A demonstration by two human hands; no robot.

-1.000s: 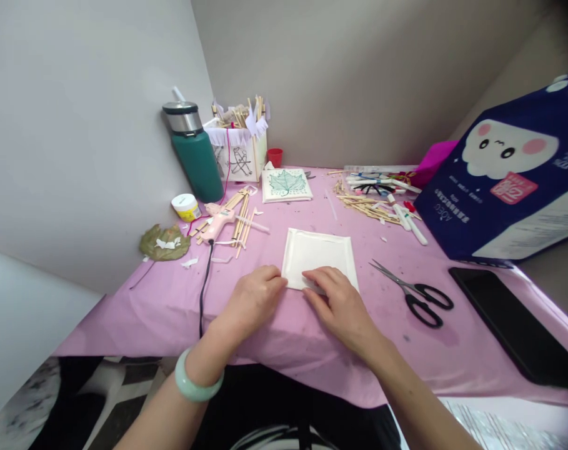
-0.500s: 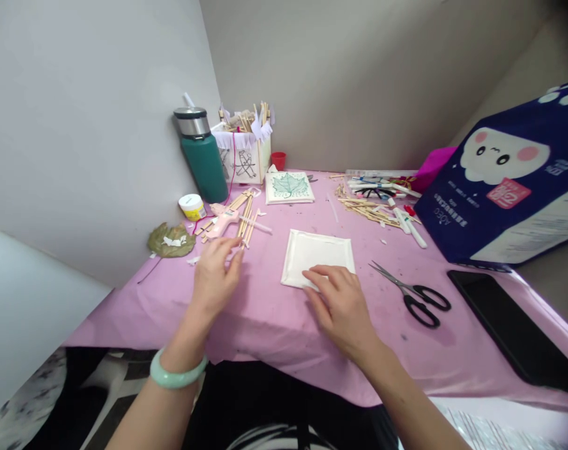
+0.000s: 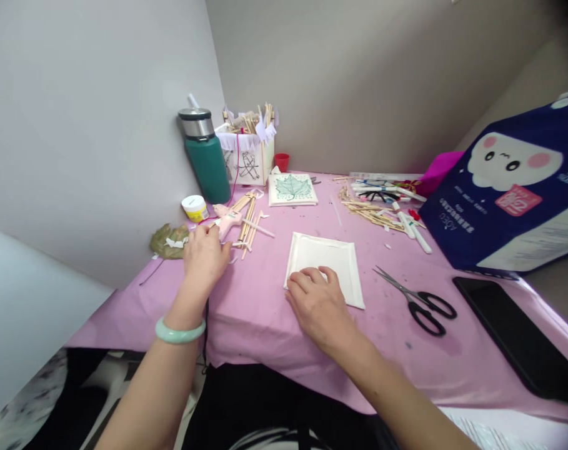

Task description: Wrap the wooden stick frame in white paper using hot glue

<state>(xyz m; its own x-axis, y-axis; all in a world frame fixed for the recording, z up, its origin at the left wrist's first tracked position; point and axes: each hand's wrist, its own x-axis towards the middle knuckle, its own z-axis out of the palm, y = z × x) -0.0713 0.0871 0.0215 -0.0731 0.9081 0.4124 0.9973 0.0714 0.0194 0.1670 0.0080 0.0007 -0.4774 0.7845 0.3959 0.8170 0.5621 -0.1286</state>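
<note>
Carefully, my right hand point(image 3: 318, 306) pinned the white square panel point(image 3: 325, 259) while my left hand point(image 3: 204, 256) curled at the pink glue gun point(image 3: 230, 222).
My right hand lay open, gripping nothing, its fingers on the panel's near edge; I couldn't tell whether my half-curled left hand held the gun. If hot, its nozzle could have burned me, and a snag on its black cord point(image 3: 205, 331) could have dragged the wooden sticks point(image 3: 249, 219) across the pink-covered bench point(image 3: 260, 325).

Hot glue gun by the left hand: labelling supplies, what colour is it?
The hot glue gun is pale pink, clearest in the head view.
</note>
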